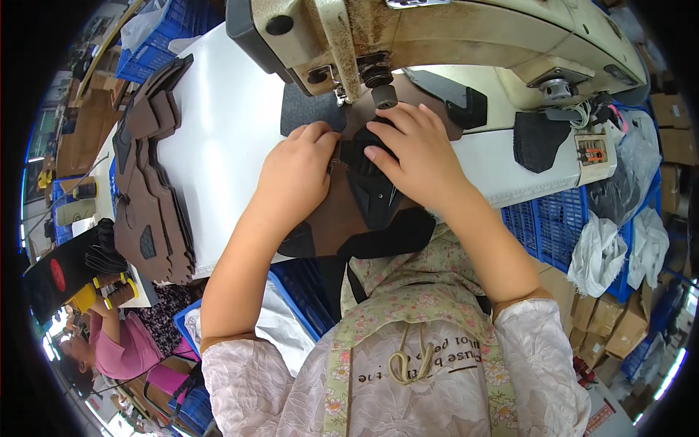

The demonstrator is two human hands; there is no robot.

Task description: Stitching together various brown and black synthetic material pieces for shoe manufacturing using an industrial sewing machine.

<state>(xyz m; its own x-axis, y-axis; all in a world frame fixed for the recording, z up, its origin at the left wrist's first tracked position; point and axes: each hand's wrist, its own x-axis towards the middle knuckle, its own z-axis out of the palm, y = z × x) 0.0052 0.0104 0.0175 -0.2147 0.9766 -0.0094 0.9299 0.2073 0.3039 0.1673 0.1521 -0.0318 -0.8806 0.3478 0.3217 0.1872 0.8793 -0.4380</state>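
Observation:
A brown and black sewn panel [331,222] lies across the front of the white table, below the head of a sewing machine [378,98]. On its left part, my left hand [298,171] has its fingers curled down at the edge of a black ribbed piece [355,156]. From the other side my right hand [415,149] grips that same black piece with bent fingers and thumb, just below the machine's dark round part. What lies under my fingertips is hidden. A black pointed patch [377,200] shows between my wrists.
Stacked brown cut pieces [149,189] line the table's left edge. A loose black piece [540,140] lies at the right, near a small tray [593,151]. Blue crates [542,222] stand below on the right. Another person [127,342] sits at the lower left.

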